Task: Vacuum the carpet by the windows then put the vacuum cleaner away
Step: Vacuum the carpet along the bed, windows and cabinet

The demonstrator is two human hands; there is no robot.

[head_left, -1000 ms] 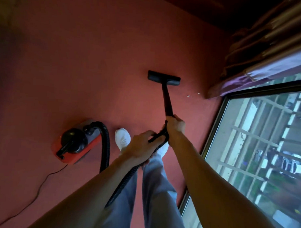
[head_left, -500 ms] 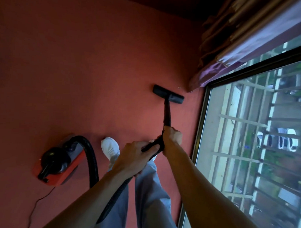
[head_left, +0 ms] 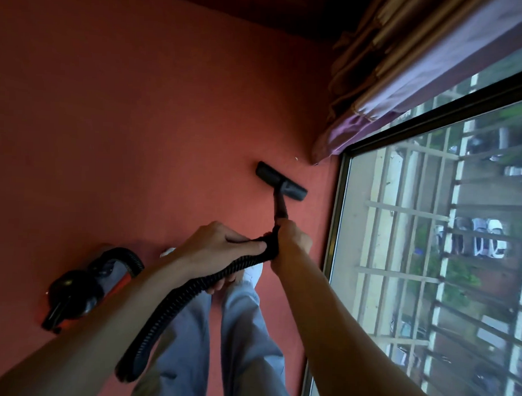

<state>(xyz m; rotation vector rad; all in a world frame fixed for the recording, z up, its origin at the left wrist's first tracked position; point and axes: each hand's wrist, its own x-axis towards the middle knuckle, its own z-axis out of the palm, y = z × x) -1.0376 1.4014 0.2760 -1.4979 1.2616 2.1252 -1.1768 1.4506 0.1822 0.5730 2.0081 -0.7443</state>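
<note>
The black floor nozzle [head_left: 281, 181] of the vacuum lies flat on the red carpet [head_left: 138, 119], close to the window frame. Its short black wand [head_left: 279, 206] rises to my right hand [head_left: 290, 243], which grips the wand's lower end. My left hand [head_left: 219, 249] grips the ribbed black hose [head_left: 173, 307] just behind it. The red and black vacuum body [head_left: 82, 289] sits on the carpet at the lower left, with the hose looping out of its top.
A floor-length window [head_left: 429, 248] with outside bars fills the right side. Bunched purple and tan curtains [head_left: 385, 83] hang at the upper right, their hem near the nozzle. A few white specks [head_left: 296, 159] lie by the hem. My legs and white shoes stand below my hands.
The nozzle has moved right toward the window frame and turned slantwise. The view has swung right, so more window shows. Both hands keep their hold.
</note>
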